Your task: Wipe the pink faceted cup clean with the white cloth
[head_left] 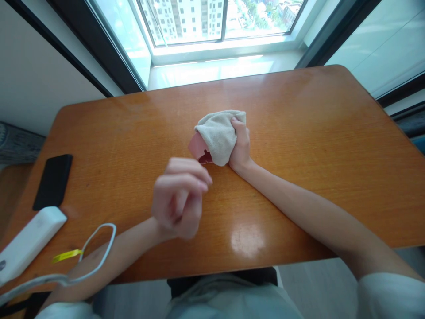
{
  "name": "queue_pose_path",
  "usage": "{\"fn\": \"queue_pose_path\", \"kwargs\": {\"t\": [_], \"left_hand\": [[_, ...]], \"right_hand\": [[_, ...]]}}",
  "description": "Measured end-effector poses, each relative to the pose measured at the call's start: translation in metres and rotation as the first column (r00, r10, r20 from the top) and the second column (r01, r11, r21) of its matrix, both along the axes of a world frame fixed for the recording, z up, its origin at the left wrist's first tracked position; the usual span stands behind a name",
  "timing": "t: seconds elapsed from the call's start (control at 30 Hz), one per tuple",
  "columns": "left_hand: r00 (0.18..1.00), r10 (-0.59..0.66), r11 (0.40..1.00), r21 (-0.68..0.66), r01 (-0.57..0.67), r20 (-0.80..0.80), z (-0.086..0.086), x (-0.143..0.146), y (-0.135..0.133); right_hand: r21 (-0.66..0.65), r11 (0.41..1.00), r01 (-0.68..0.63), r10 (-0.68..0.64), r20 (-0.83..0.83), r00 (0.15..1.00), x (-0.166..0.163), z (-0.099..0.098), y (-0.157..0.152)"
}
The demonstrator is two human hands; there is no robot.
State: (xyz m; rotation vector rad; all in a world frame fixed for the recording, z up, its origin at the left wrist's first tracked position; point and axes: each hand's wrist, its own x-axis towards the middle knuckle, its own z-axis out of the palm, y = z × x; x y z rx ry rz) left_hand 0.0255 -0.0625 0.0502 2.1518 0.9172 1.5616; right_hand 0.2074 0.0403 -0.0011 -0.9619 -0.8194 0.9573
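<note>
Near the middle of the table, my right hand [241,144] grips a beige-grey cloth [219,133], with its thumb pressed on top. From under the cloth's left side pokes a pink item [198,144] with a dark red patterned part at its lower edge. Most of that item is covered, so its kind cannot be made out. My left hand [179,195] is raised closer to me, left of and below the cloth. Its fingers curl in toward the thumb, slightly blurred, and nothing shows inside them. It appears apart from the cloth.
A black phone [53,181] lies at the left on the wooden table [315,155]. Beside it rests a white elongated device [31,243]. A white cable [106,254] with a yellow tag [67,255] loops over my left forearm. A window [222,22] is beyond the far edge.
</note>
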Motion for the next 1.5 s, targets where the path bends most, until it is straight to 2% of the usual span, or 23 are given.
{"fn": "queue_pose_path", "kwargs": {"t": [0.07,0.1,0.17,0.27,0.33,0.43,0.6,0.77,0.9,0.97,1.07,1.17,1.23,1.33,1.43,1.5], "left_hand": [[0.989,0.141,0.989,0.033,-0.142,0.032,-0.016,0.007,0.046],[0.988,0.154,0.988,0.021,-0.154,-0.003,-0.023,0.008,0.063],[0.993,0.067,0.997,-0.034,-0.071,-0.099,-0.033,0.005,0.083],[0.974,-0.022,0.998,-0.058,0.009,-0.224,-0.035,-0.003,0.089],[0.965,-0.022,1.0,-0.028,0.015,-0.262,-0.034,-0.005,0.087],[0.969,-0.029,0.999,-0.024,0.024,-0.244,-0.035,-0.005,0.087],[0.981,-0.096,0.986,-0.151,0.071,-0.166,-0.045,-0.006,0.09],[0.963,-0.222,0.956,-0.226,0.185,-0.15,-0.05,-0.007,0.089],[0.954,-0.273,0.924,-0.309,0.224,-0.126,-0.057,-0.007,0.088],[0.963,-0.25,0.916,-0.346,0.201,-0.103,-0.061,-0.007,0.088],[0.987,-0.145,0.928,-0.355,0.111,-0.071,-0.064,-0.007,0.087],[0.996,-0.059,0.951,-0.306,0.035,-0.068,-0.061,-0.007,0.086],[0.996,-0.054,0.953,-0.302,0.028,-0.076,-0.058,-0.007,0.087],[0.993,-0.065,0.946,-0.323,0.03,-0.097,-0.054,-0.006,0.089],[0.993,-0.071,0.952,-0.303,0.039,-0.096,-0.054,-0.006,0.092],[0.992,-0.081,0.957,-0.284,0.049,-0.101,-0.055,-0.005,0.093]], "right_hand": [[0.009,1.0,-0.006,0.005,0.011,1.0,0.0,0.0,-0.001],[0.013,1.0,-0.006,0.005,0.017,1.0,-0.001,0.001,-0.001],[0.017,1.0,0.003,-0.003,0.034,0.999,-0.002,0.003,-0.003],[0.015,1.0,0.02,-0.021,0.076,0.997,-0.003,0.008,-0.004],[0.008,1.0,0.03,-0.03,0.115,0.993,-0.002,0.011,-0.005],[0.022,0.999,0.032,-0.036,0.176,0.984,0.0,0.016,-0.005],[0.095,0.994,0.045,-0.078,0.382,0.921,0.005,0.027,-0.009],[0.257,0.964,-0.068,-0.136,0.694,0.707,0.007,0.047,-0.013],[0.28,0.948,-0.149,-0.174,0.851,0.495,0.005,0.059,-0.014],[0.248,0.951,-0.186,-0.162,0.909,0.385,0.002,0.064,-0.016],[0.195,0.953,-0.231,-0.14,0.962,0.233,-0.006,0.067,-0.021],[0.19,0.948,-0.254,-0.158,0.977,0.141,-0.014,0.065,-0.026],[0.2,0.945,-0.258,-0.173,0.977,0.125,-0.017,0.062,-0.026],[0.21,0.948,-0.237,-0.172,0.97,0.174,-0.015,0.058,-0.024],[0.199,0.958,-0.208,-0.135,0.949,0.285,-0.01,0.058,-0.021],[0.18,0.963,-0.198,-0.092,0.917,0.389,-0.008,0.059,-0.019]]}}
